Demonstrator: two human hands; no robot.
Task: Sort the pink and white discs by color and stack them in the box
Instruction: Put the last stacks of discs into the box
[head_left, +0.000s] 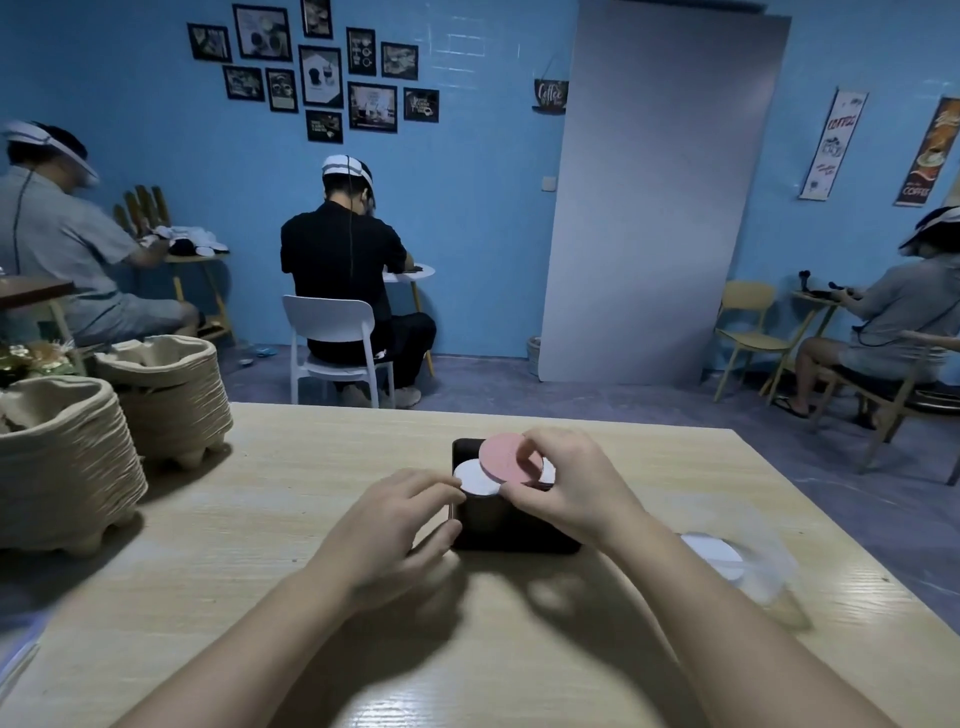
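1. My right grip pinches a pink disc by its rim, tilted above the dark box on the table.
2. My left grip rests loose-fingered against the box's left wall, beside a white disc inside.
3. The discs look thin, light and stiff; an edge pinch should suit them.

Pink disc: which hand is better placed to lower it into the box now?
Right. The right hand pinches the pink disc, tilted just above the box and overlapping the white disc; the left hand only rests against the box's left edge.
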